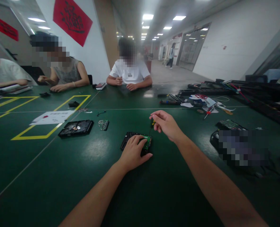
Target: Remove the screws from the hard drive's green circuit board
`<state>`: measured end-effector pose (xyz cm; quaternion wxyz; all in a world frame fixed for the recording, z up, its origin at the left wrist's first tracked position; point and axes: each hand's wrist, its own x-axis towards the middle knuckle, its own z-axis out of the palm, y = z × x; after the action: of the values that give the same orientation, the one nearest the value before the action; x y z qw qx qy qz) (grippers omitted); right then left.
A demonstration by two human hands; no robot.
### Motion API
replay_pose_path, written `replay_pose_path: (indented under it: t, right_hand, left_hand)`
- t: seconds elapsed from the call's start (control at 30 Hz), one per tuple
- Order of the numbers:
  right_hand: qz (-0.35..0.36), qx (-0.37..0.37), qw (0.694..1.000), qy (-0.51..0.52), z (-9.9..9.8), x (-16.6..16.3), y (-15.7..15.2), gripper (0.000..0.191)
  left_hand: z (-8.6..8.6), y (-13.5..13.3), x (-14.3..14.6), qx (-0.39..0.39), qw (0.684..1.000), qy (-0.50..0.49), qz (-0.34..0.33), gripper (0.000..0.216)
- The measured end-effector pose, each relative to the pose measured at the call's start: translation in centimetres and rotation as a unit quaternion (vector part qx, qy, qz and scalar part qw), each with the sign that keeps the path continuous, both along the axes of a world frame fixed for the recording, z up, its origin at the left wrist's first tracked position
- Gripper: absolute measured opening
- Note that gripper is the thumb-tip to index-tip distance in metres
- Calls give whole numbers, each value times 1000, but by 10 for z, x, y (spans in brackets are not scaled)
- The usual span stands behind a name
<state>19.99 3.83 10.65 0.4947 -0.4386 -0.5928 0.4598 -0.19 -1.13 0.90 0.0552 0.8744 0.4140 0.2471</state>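
A black hard drive [123,144] with a green circuit board [147,138] on top lies on the green table in front of me. My left hand [134,153] holds it down, fingers bent over the board and thumb stretched along the near right side. Above the drive's right end, my right hand [164,124] pinches a small screwdriver [152,123] with a dark and yellow handle. Its thin shaft points down to the board's far right edge; whether the tip sits in a screw cannot be made out.
Left of the drive lie a loose circuit board [103,125], a black drive casing [76,128] and a white paper [52,117]. Cables and tools [171,101] lie at the back right, a black bundle [239,151] on the right. Several people [129,72] sit across the table.
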Motion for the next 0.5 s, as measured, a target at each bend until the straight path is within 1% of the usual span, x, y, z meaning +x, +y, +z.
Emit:
replay_pose_path:
  t: [0.13, 0.33, 0.4, 0.5]
  right_hand:
    - [16, 1, 1000, -1, -1, 0, 0, 26]
    - [-13, 15, 999, -47, -1, -1, -2, 34]
    - [-6, 17, 999, -44, 0, -1, -3, 31]
    - [25, 4, 1000, -15, 0, -2, -2, 25]
  left_hand:
    - [0, 0, 0, -5, 1000, -5, 1, 62]
    - [0, 0, 0, -8, 1000, 4, 6, 65]
    - [0, 0, 0, -6, 1000, 5, 6, 65]
    - [0, 0, 0, -7, 1000, 11, 6, 65]
